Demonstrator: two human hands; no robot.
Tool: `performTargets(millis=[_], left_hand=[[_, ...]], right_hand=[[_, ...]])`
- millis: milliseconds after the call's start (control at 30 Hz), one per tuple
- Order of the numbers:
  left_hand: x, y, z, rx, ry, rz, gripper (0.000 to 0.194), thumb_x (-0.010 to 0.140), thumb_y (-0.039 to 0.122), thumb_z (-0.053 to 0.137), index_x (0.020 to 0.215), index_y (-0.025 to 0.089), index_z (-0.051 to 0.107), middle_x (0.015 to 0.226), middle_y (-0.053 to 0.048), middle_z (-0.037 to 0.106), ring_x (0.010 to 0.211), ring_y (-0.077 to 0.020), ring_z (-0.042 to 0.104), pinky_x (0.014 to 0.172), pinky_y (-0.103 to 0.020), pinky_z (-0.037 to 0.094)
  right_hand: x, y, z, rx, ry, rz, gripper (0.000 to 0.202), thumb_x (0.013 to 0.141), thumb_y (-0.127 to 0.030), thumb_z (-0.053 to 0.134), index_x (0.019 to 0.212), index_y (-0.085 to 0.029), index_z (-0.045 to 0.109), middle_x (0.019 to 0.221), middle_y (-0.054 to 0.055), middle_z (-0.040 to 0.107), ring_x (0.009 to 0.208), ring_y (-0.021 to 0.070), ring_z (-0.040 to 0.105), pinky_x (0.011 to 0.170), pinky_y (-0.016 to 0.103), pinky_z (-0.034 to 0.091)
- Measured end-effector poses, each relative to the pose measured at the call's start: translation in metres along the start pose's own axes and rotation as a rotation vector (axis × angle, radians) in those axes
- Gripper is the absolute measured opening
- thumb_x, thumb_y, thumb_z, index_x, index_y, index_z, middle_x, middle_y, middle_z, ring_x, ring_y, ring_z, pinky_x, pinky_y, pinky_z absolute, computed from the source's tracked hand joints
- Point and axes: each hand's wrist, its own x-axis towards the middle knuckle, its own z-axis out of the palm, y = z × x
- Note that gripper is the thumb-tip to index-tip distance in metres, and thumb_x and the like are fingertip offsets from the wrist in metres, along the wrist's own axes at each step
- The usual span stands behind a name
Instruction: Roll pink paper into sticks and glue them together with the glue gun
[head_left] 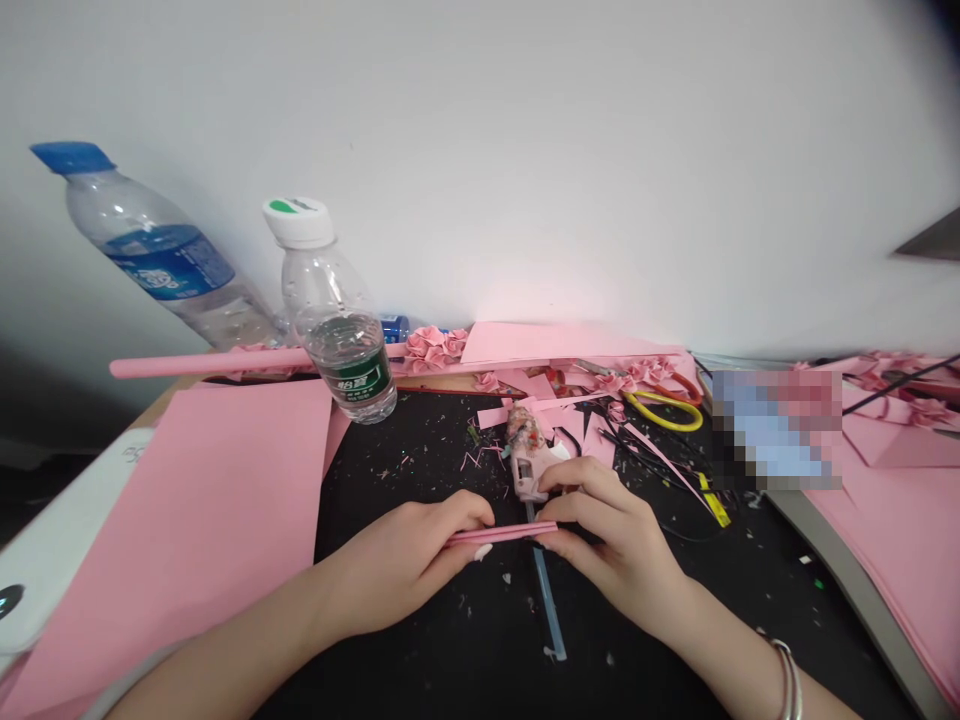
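Observation:
A narrow folded pink paper strip (506, 534) is held level between my two hands above the black mat (390, 660). My left hand (420, 550) pinches its left end between thumb and fingers. The right end sits in the fingertips of my right hand (615, 530), which wears a bracelet at the wrist. Just behind the strip lies a hot glue gun (525, 455) with a crusted tip. Its bluish glue stick (550, 605) extends toward me under the paper, and part of the gun is hidden by my right fingers.
Large pink sheets (217, 500) lie left. Two water bottles (341, 350) (172, 250) stand at the back left. Paper roses (435, 348), a long pink roll (210, 362), yellow-handled scissors (664, 411), black cables (652, 460) and scraps lie along the wall. More pink paper (892, 530) is at right.

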Motion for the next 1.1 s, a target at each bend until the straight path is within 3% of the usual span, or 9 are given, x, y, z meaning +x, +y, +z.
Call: performTargets(millis=[300, 467, 933, 1100], left_hand=[[0.001, -0.011, 0.006, 0.304, 0.198, 0.147, 0.018, 0.095, 0.024, 0.036, 0.1, 0.022, 0.053, 0.082, 0.001, 0.063, 0.073, -0.0139, 0.059, 0.066, -0.025, 0.041], [0.002, -0.008, 0.01, 0.339, 0.285, 0.22, 0.018, 0.094, 0.022, 0.04, 0.097, 0.019, 0.057, 0.084, -0.001, 0.065, 0.073, -0.0144, 0.059, 0.067, -0.026, 0.043], [0.001, -0.01, 0.012, 0.365, 0.322, 0.259, 0.022, 0.092, 0.012, 0.039, 0.092, 0.016, 0.06, 0.078, -0.003, 0.062, 0.07, -0.0142, 0.054, 0.063, -0.026, 0.041], [0.003, -0.007, 0.01, 0.341, 0.297, 0.244, 0.02, 0.093, 0.018, 0.041, 0.094, 0.017, 0.06, 0.079, -0.002, 0.063, 0.07, -0.0142, 0.053, 0.065, -0.027, 0.041]], right_hand=[[0.0, -0.002, 0.002, -0.012, -0.004, 0.031, 0.012, 0.083, -0.009, 0.056, 0.089, -0.018, 0.06, 0.101, 0.007, 0.055, 0.098, 0.0169, 0.054, 0.085, 0.029, 0.045], [-0.002, -0.002, 0.009, 0.02, -0.009, 0.021, 0.014, 0.083, -0.007, 0.055, 0.089, -0.018, 0.059, 0.099, 0.007, 0.054, 0.097, 0.0164, 0.054, 0.084, 0.029, 0.045], [-0.001, -0.005, 0.016, -0.016, -0.005, 0.058, 0.015, 0.084, -0.009, 0.053, 0.093, -0.019, 0.06, 0.106, 0.008, 0.054, 0.101, 0.0192, 0.053, 0.086, 0.033, 0.046], [-0.005, -0.005, 0.018, 0.018, -0.024, 0.052, 0.016, 0.085, -0.007, 0.049, 0.091, -0.019, 0.058, 0.103, 0.008, 0.054, 0.099, 0.0182, 0.053, 0.084, 0.032, 0.046]])
